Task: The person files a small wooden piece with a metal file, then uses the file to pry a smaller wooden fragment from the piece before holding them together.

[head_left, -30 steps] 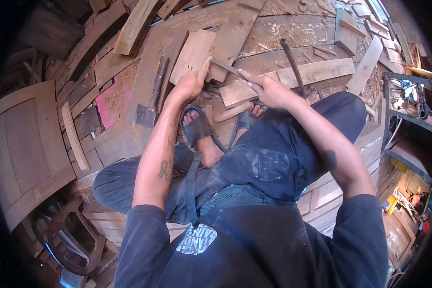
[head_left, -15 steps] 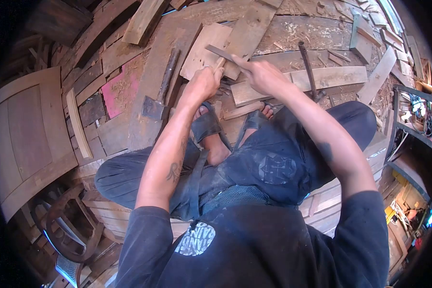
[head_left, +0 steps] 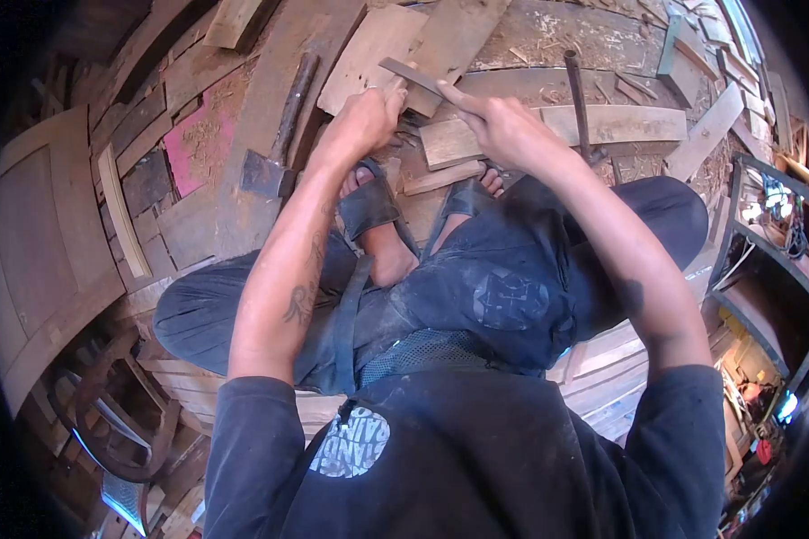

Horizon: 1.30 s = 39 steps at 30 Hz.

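Blade [head_left: 408, 74] and Pale Stick [head_left: 394, 87] in Hand

My right hand [head_left: 505, 128] grips the flat grey blade, index finger extended; my left hand [head_left: 367, 121] clenches the slim wooden stick beside it. Rough planks [head_left: 373, 56] and curled shavings [head_left: 226, 121] surround my sandaled feet [head_left: 368, 199] in a cluttered workshop.
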Each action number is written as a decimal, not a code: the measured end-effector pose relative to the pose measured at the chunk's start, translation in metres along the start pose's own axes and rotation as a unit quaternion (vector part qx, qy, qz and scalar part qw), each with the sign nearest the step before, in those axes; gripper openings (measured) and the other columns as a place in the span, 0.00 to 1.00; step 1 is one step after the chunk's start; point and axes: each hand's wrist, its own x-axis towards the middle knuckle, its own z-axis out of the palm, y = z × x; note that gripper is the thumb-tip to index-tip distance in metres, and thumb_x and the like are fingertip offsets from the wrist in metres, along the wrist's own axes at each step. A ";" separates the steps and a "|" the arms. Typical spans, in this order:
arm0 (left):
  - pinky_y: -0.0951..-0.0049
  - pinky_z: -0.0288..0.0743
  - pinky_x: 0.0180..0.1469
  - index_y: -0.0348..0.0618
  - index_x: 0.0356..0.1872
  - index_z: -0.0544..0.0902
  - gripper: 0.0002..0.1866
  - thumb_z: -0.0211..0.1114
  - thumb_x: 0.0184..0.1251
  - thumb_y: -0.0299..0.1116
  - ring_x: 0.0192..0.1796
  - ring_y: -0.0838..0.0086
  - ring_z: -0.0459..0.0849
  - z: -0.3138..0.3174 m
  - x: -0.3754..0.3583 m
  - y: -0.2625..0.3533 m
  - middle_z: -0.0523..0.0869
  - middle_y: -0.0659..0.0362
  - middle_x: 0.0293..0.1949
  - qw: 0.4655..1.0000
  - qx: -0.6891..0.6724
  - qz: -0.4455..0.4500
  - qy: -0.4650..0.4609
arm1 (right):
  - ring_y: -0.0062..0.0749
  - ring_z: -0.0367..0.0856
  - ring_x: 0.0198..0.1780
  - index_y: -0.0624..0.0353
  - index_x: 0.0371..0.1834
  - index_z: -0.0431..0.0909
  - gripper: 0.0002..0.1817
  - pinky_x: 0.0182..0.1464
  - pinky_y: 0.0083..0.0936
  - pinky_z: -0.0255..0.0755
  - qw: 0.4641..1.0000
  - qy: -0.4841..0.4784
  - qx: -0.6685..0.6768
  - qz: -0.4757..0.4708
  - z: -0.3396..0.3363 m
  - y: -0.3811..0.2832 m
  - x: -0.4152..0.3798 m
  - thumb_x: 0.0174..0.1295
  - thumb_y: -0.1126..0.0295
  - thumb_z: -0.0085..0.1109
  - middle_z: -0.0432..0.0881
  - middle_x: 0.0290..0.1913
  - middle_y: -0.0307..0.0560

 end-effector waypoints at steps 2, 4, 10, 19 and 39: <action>0.43 0.77 0.60 0.23 0.43 0.87 0.33 0.51 0.81 0.52 0.56 0.32 0.84 -0.004 -0.003 0.005 0.84 0.23 0.43 1.000 0.022 0.000 0.002 | 0.58 0.87 0.55 0.41 0.78 0.72 0.26 0.58 0.47 0.80 0.999 0.023 -0.023 -0.013 0.011 -0.001 0.038 0.76 0.66 0.49 0.88 0.50 0.65; 0.44 0.77 0.60 0.23 0.45 0.86 0.33 0.51 0.81 0.52 0.56 0.33 0.84 -0.004 -0.001 0.004 0.84 0.23 0.45 0.999 0.035 0.003 0.015 | 0.58 0.87 0.56 0.40 0.78 0.72 0.27 0.59 0.47 0.80 0.998 0.023 -0.057 -0.022 0.009 -0.004 0.068 0.76 0.66 0.50 0.88 0.51 0.65; 0.44 0.77 0.62 0.23 0.47 0.86 0.34 0.51 0.81 0.54 0.56 0.32 0.84 0.001 0.010 -0.014 0.84 0.23 0.46 1.000 -0.002 0.019 -0.012 | 0.62 0.86 0.56 0.37 0.76 0.74 0.25 0.59 0.49 0.79 0.998 0.028 -0.035 -0.032 0.002 0.004 0.023 0.77 0.65 0.50 0.88 0.52 0.66; 0.45 0.76 0.61 0.24 0.46 0.86 0.34 0.50 0.82 0.55 0.56 0.34 0.84 -0.010 -0.003 0.007 0.84 0.24 0.46 0.999 0.036 -0.005 -0.016 | 0.64 0.85 0.56 0.35 0.77 0.73 0.25 0.60 0.51 0.78 0.998 0.048 -0.005 -0.028 0.020 0.006 0.055 0.79 0.62 0.49 0.86 0.54 0.66; 0.45 0.75 0.64 0.25 0.51 0.85 0.35 0.47 0.82 0.56 0.60 0.35 0.83 -0.001 0.008 -0.015 0.83 0.23 0.51 0.999 -0.015 0.021 -0.034 | 0.69 0.83 0.56 0.36 0.78 0.71 0.25 0.58 0.51 0.77 0.998 0.057 -0.023 -0.027 0.015 -0.004 0.060 0.79 0.60 0.50 0.85 0.50 0.72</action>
